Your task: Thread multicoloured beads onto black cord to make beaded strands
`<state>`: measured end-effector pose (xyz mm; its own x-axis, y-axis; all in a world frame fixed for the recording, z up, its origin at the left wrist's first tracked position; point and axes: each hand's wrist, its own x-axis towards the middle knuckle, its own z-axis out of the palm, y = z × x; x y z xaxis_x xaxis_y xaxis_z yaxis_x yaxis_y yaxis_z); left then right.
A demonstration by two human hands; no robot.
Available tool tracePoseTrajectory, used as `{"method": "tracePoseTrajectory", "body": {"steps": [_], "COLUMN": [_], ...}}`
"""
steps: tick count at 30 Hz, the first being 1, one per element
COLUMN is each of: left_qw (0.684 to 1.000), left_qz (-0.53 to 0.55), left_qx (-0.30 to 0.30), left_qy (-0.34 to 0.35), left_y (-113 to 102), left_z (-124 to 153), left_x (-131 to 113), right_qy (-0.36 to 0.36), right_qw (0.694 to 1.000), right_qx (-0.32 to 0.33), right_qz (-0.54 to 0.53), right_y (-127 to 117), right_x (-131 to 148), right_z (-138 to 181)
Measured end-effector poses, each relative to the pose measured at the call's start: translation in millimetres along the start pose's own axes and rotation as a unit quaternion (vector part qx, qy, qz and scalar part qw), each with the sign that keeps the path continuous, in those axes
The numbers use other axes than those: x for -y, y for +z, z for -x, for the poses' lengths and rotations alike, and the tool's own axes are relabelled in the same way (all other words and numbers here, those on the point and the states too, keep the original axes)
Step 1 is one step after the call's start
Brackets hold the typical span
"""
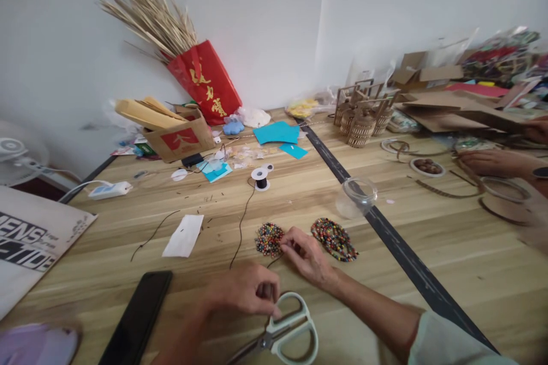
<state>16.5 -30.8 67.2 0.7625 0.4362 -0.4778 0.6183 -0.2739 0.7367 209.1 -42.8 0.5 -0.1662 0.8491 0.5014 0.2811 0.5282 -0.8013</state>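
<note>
My right hand (305, 256) pinches at the right edge of a pile of loose multicoloured beads (269, 238). A short stretch of dark cord (274, 262) runs up to its fingertips. My left hand (252, 290), slightly blurred, is closed with thumb and fingers together just above the handle of the pale-green scissors (295, 328); what it holds, if anything, is hidden. Black cord (240, 228) trails from a white spool (261, 179) down toward my left hand. Right of the pile lies a coiled string of beads (334, 239).
A clear jar (356, 197) stands beyond the beads. Left are a black phone (137, 316) and a white paper (184, 236). A co-worker's hand (492, 162) is at the right, near a bowl of brown balls (427, 167). Small bamboo baskets (362, 128) stand behind.
</note>
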Motion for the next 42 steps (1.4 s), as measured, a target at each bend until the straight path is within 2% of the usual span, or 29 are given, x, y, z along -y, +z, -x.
{"method": "tracePoseTrajectory", "body": {"steps": [2,5,8,11,16,20,25,27,31,37,39,42], "left_qw": [0.992,0.960,0.944,0.945,0.961,0.970,0.965,0.968,0.971,0.940,0.935,0.914], "left_qz": [0.088,0.156,0.179,0.221,0.255,0.238,0.238,0.216,0.208,0.321,0.333,0.365], "left_qx": [-0.092,-0.230,-0.271,-0.220,-0.075,0.010,0.064,0.062,0.014,-0.012,-0.046,-0.131], "left_qy": [0.013,0.029,0.062,0.099,0.078,0.049,0.090,0.108,0.114,0.114,0.116,0.123], "left_y": [-9.2,-13.4,-8.3,-1.1,6.7,7.7,1.1,-2.2,-6.5,-4.7,-2.2,3.0], "left_z": [-4.4,-15.2,-25.0,-29.3,-26.4,-20.8,-14.5,-12.6,-10.2,-18.1,-24.6,-33.4], "left_x": [10.2,26.2,36.3,39.2,34.5,32.0,32.0,31.5,34.1,51.8,56.0,56.6], "right_qy": [0.005,0.004,-0.005,-0.033,-0.066,-0.041,-0.016,-0.018,-0.011,-0.002,-0.013,-0.036], "right_qw": [1.000,1.000,1.000,0.999,0.997,0.999,0.999,0.999,0.999,0.999,0.998,0.998], "right_qx": [-0.003,0.001,0.011,0.034,0.028,-0.002,-0.003,0.001,0.022,0.046,0.049,0.050], "right_qz": [-0.005,-0.013,-0.010,0.003,0.015,0.021,0.028,0.030,0.032,0.025,0.023,0.021], "right_y": [0.1,-0.2,-1.1,-2.4,-3.4,-1.1,2.1,2.6,2.6,2.7,2.4,1.8], "right_x": [1.4,2.5,2.9,3.7,6.4,4.8,-0.2,-1.2,-0.7,2.7,3.7,4.7], "right_z": [-0.1,1.0,4.3,8.2,9.1,6.2,5.3,5.5,6.3,6.1,5.3,4.5]}}
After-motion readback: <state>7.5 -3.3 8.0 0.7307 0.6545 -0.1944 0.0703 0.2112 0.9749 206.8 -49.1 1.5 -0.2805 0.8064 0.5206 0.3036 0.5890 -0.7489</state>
